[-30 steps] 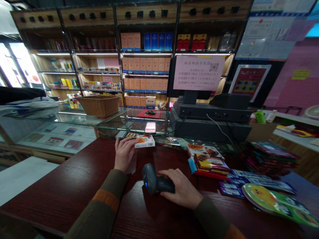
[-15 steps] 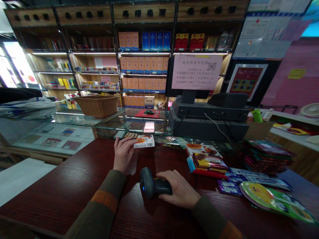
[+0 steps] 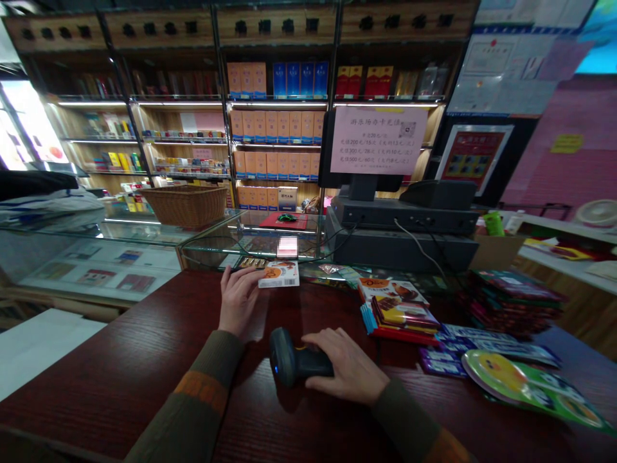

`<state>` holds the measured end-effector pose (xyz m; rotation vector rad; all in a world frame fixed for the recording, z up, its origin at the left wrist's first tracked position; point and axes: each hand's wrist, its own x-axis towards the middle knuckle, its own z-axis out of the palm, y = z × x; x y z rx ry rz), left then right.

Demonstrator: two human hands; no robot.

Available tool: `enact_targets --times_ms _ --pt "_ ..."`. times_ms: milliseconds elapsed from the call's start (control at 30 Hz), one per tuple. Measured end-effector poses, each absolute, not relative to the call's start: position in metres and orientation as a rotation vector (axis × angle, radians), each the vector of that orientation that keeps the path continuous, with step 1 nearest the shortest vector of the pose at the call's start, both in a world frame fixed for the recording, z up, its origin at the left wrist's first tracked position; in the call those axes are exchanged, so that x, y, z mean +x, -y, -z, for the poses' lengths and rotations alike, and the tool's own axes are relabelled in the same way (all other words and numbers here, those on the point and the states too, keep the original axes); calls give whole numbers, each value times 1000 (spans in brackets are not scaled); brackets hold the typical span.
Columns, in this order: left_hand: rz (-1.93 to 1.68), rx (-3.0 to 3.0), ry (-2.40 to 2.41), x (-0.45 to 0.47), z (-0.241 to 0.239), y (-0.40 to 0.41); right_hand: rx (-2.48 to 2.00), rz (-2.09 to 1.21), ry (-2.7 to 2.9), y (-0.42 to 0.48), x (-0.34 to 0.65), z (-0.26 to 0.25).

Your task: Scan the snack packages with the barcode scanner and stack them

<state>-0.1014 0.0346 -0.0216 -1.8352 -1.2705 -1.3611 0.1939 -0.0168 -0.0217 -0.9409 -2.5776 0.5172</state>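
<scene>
Scanner (image 3: 283,357) slightly farther from box (image 3: 281,274)

Wicker basket (image 3: 187,207), pink sign (image 3: 378,143) on monitor (image 3: 354,181), stocked shelves (image 3: 277,105)

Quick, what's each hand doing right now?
Left hand: closed on the left end of the small white box; thumb hidden.
Right hand: closed around the handle of the dark scanner.

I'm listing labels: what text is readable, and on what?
Sign: "游乐场办卡充值"
Sign: "充值200元/15次"
Sign: "充值300元/28次"
Sign: "充值500元/60次"
Stacked box: "Dove"
Too small or blurred: sign's remaining text, white box at left hand, shelf boxes, purple packs, poster.
</scene>
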Motion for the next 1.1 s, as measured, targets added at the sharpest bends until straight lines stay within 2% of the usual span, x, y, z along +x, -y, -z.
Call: enact_targets --times_ms 200,367,533,900,1100 --pt "1385 -1862 1267 -97 20 -32 -976 -656 2171 7 191 24" --pt "1385 -1913 1277 -93 16 -29 -951 -916 1782 -18 181 31" --pt "1396 -1951 1264 -90 16 -28 -899 -1104 1616 -27 163 21" --pt "1565 -2012 1334 -88 16 -28 -1075 -1179 1236 -53 162 13" --pt "1629 -2079 1399 -84 20 -32 -1075 -1331 1056 -73 173 17"
